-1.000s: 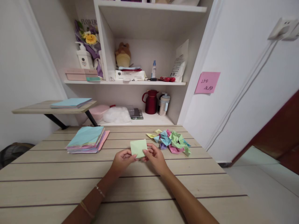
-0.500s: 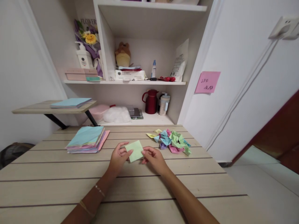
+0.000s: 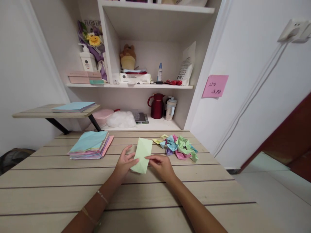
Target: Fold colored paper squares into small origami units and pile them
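Observation:
A light green sheet of paper (image 3: 143,150), an upright rectangle with faint creases, is held between my two hands above the table. My left hand (image 3: 125,163) grips its lower left edge, thumb in front, with the other fingers partly spread behind. On the right edge, my right hand (image 3: 161,165) pinches the paper between thumb and fingers. To the right lies a pile of folded paper pieces (image 3: 181,147) in green, blue, pink, yellow and purple. A stack of coloured paper (image 3: 89,142), light blue on top, rests at the left.
The slatted wooden table (image 3: 145,200) meets a white shelf unit (image 3: 131,86) at the back. A small raised stand (image 3: 26,111) at the left carries more blue paper (image 3: 74,106). A red jug (image 3: 157,106) and a cup (image 3: 171,109) stand on the lower shelf.
The green paper has gone from a small square to a longer rectangle, unfolded once. Both hands stay near the same spot, still holding it.

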`<move>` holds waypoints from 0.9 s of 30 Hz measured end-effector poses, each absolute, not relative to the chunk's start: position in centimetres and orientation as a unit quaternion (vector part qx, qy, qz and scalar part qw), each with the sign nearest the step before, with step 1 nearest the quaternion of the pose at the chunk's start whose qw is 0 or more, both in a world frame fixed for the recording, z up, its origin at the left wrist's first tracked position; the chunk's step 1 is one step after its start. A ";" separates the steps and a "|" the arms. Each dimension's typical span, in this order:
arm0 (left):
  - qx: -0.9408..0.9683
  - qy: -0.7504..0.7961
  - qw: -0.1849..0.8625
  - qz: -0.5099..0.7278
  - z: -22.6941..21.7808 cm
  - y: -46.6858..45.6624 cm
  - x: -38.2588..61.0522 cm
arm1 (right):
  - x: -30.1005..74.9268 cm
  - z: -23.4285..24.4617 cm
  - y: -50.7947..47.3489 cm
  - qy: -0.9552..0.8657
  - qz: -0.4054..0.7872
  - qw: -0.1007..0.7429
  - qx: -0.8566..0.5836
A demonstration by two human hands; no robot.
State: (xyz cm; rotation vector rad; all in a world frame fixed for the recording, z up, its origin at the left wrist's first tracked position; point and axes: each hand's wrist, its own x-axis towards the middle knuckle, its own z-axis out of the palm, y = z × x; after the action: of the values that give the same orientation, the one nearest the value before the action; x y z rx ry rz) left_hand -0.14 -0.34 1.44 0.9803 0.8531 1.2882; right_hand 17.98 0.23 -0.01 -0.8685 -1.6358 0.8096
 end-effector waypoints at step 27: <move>0.550 0.352 0.590 0.475 2.0 -0.7 -0.5 | 18.7 0.3 0.9 -0.627 0.380 0.544 -0.408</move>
State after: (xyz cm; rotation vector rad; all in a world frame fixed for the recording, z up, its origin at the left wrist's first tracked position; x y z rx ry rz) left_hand -0.49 -0.69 1.99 1.2815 0.8193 1.1061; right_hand 18.66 0.94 0.30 -0.9693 -1.4878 0.9031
